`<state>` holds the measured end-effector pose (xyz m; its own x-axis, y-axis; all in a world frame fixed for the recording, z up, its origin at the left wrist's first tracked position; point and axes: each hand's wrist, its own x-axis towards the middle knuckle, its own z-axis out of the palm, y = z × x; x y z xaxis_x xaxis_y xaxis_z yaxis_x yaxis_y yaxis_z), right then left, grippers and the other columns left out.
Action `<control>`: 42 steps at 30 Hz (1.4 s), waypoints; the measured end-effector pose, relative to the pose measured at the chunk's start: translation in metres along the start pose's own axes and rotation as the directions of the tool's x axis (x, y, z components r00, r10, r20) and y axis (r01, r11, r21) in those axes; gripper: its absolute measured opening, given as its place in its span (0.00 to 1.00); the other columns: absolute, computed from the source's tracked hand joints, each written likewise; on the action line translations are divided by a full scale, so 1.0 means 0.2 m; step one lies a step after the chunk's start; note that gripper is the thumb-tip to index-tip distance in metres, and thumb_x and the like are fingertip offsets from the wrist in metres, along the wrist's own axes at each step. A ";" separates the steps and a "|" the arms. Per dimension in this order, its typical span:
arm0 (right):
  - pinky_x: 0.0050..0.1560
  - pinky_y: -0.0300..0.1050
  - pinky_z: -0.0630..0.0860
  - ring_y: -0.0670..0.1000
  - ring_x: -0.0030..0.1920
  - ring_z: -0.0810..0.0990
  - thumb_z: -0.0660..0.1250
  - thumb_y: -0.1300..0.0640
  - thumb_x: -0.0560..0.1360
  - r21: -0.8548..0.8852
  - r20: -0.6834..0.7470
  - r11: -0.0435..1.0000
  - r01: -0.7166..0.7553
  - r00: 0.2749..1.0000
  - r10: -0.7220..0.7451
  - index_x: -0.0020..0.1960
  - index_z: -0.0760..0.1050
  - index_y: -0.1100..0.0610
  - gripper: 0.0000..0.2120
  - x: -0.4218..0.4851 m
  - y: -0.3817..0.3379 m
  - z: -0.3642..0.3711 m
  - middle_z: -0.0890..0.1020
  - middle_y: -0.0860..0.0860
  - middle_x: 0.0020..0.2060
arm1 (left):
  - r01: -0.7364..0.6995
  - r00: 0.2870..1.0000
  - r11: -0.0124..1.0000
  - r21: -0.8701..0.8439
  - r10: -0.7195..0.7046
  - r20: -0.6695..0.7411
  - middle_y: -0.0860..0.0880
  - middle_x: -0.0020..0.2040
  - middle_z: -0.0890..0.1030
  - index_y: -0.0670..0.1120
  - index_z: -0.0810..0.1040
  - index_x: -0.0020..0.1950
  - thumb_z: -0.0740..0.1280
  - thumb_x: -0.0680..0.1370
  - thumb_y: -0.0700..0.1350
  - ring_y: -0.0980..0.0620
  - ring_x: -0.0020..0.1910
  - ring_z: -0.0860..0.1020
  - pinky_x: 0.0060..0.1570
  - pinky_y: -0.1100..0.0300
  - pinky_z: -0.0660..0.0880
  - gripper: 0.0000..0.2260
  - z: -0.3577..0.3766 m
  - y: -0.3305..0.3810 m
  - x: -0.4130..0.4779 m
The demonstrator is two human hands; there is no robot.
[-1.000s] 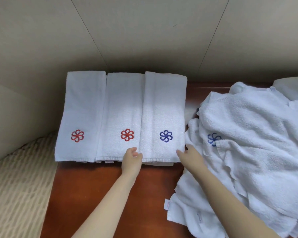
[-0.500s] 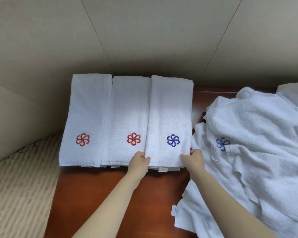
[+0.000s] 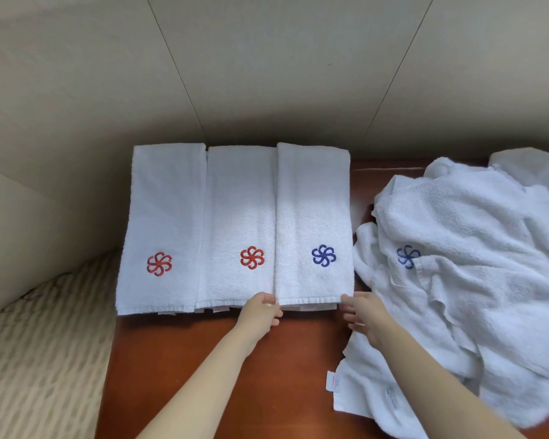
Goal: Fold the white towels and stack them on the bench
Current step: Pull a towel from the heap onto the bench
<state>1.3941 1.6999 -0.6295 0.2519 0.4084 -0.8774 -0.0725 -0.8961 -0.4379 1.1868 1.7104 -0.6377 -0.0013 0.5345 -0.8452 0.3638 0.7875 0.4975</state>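
Three folded white towels lie side by side at the back of the red-brown bench [image 3: 222,359]: two with red flower logos [image 3: 164,229] [image 3: 240,223] and one with a blue logo [image 3: 314,217] on the right. My left hand [image 3: 260,312] pinches the near left corner of the blue-logo towel, thumb on top and fingers curled in front. My right hand [image 3: 363,313] touches its near right corner with fingers fairly straight and spread. A heap of unfolded white towels [image 3: 476,264] fills the bench's right side, and one of them shows a blue logo.
Beige wall panels [image 3: 267,74] stand directly behind the folded towels. A striped beige cushion or bedding [image 3: 42,359] lies left of the bench. A towel corner with a label [image 3: 333,380] hangs near the bench's front, under my right forearm.
Both hands closed on the near corners of the blue-logo towel, then eased back toward me. My right fingers have straightened. The towel now lies flush beside the middle one.
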 end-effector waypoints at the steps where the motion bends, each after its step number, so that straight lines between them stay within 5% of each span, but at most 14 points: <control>1: 0.38 0.46 0.73 0.49 0.34 0.68 0.63 0.61 0.78 -0.006 -0.006 1.000 -0.006 1.000 0.006 0.60 0.71 0.63 0.12 -0.02 0.00 -0.01 0.77 0.57 0.37 | 0.001 1.000 0.999 0.033 -0.001 0.012 0.52 0.47 0.80 0.51 0.71 0.57 0.59 0.81 0.44 0.57 0.42 0.77 0.40 0.66 0.73 0.07 -0.02 0.00 -0.01; 7: 0.47 0.48 0.72 0.53 0.42 0.76 0.61 0.63 0.78 0.075 -0.079 0.997 -0.007 0.997 0.012 0.60 0.70 0.59 0.10 -0.14 0.01 -0.08 0.78 0.54 0.41 | -0.039 0.999 0.984 0.174 0.035 0.028 0.52 0.47 0.80 0.51 0.74 0.52 0.59 0.80 0.43 0.57 0.41 0.77 0.40 0.65 0.73 0.06 -0.11 0.06 -0.07; 15: 0.36 0.40 0.70 0.51 0.37 0.76 0.60 0.64 0.76 -0.053 -0.101 0.983 0.174 0.979 -0.179 0.52 0.74 0.59 0.07 -0.15 0.00 -0.13 0.80 0.55 0.41 | -0.175 0.985 0.974 0.147 0.173 0.024 0.51 0.44 0.81 0.50 0.76 0.52 0.59 0.77 0.40 0.57 0.39 0.79 0.40 0.65 0.72 0.09 -0.04 0.17 -0.06; 21: 0.36 0.38 0.70 0.48 0.35 0.76 0.61 0.63 0.76 -0.141 -0.046 0.948 0.286 0.954 -0.295 0.47 0.74 0.53 0.07 -0.12 0.12 -0.21 0.80 0.51 0.39 | -0.291 0.957 0.938 0.189 0.287 0.049 0.53 0.55 0.79 0.51 0.77 0.57 0.61 0.80 0.41 0.53 0.55 0.78 0.55 0.61 0.72 0.10 0.22 0.10 -0.08; 25: 0.37 0.37 0.69 0.49 0.37 0.76 0.59 0.62 0.76 -0.332 0.065 0.848 0.413 0.907 -0.416 0.48 0.74 0.51 0.08 -0.17 0.17 -0.35 0.79 0.49 0.39 | -0.304 0.952 0.927 0.221 0.306 0.025 0.53 0.56 0.78 0.49 0.77 0.58 0.61 0.79 0.40 0.52 0.56 0.77 0.56 0.60 0.72 0.11 0.38 0.10 -0.17; 30: 0.42 0.42 0.69 0.47 0.42 0.76 0.58 0.61 0.77 -0.581 0.117 0.663 0.472 0.854 -0.507 0.59 0.72 0.54 0.12 -0.17 0.20 -0.54 0.79 0.48 0.41 | -0.319 0.946 0.936 0.149 0.325 -0.016 0.52 0.50 0.79 0.49 0.77 0.56 0.61 0.79 0.40 0.55 0.46 0.77 0.41 0.67 0.71 0.09 0.55 0.19 -0.22; 36: 0.48 0.44 0.70 0.51 0.55 0.76 0.57 0.62 0.77 -0.674 0.102 0.449 0.586 0.677 -0.729 0.65 0.69 0.56 0.17 -0.12 0.30 -0.52 0.79 0.51 0.54 | -0.406 0.910 0.906 0.122 0.413 -0.035 0.55 0.46 0.80 0.52 0.78 0.49 0.60 0.78 0.38 0.55 0.44 0.78 0.43 0.66 0.72 0.11 0.74 0.15 -0.17; 40: 0.43 0.49 0.77 0.59 0.50 0.79 0.69 0.73 0.63 -0.740 0.213 0.050 0.670 0.304 -0.928 0.54 0.77 0.62 0.21 -0.09 0.30 -0.42 0.79 0.57 0.49 | -0.544 0.820 0.814 0.204 0.567 -0.078 0.58 0.43 0.81 0.57 0.77 0.43 0.60 0.78 0.36 0.55 0.45 0.80 0.50 0.63 0.75 0.16 0.72 0.08 -0.13; 42: 0.45 0.52 0.79 0.63 0.52 0.81 0.72 0.74 0.57 -0.768 0.265 -0.090 0.634 0.187 -0.946 0.53 0.79 0.63 0.25 -0.04 0.27 -0.38 0.80 0.60 0.49 | -0.600 0.755 0.757 0.258 0.643 -0.131 0.58 0.45 0.81 0.59 0.76 0.44 0.60 0.78 0.37 0.61 0.41 0.79 0.46 0.68 0.74 0.16 0.67 0.06 -0.10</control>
<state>1.4622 1.6346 -0.6322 -0.1403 0.9702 0.1977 0.9073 0.2059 -0.3666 1.3153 1.6686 -0.6413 0.1112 0.9498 -0.2925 0.5167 0.1962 0.8334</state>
